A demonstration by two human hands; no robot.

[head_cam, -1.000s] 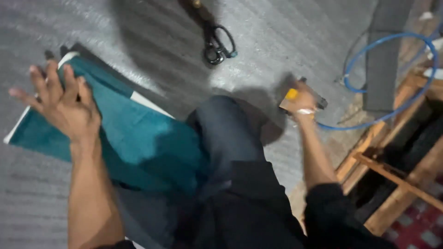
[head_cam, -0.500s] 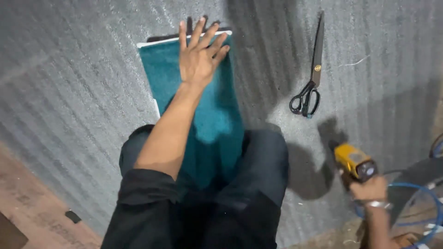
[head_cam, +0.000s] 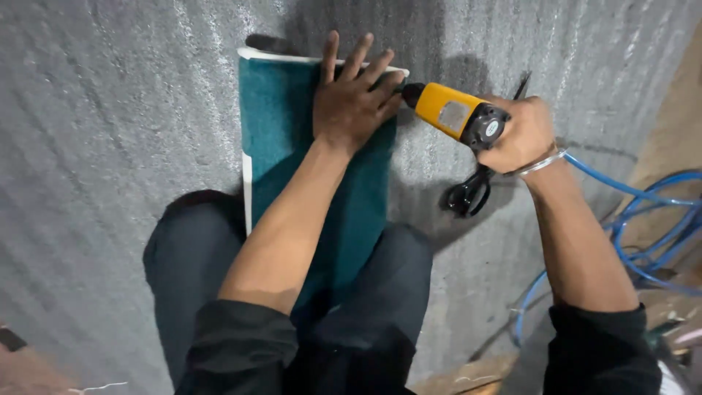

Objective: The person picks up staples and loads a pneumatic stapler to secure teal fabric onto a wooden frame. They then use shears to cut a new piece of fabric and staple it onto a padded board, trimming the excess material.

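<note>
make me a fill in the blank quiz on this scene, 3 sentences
1. The left hand lies flat on the ____ fabric.
2. The right hand grips a ____ tool, its tip at the fabric's right edge.
3. Black scissors lie on the grey floor below the right hand, and a ____ hose runs past that wrist.

Missing words: teal; yellow; blue
</note>
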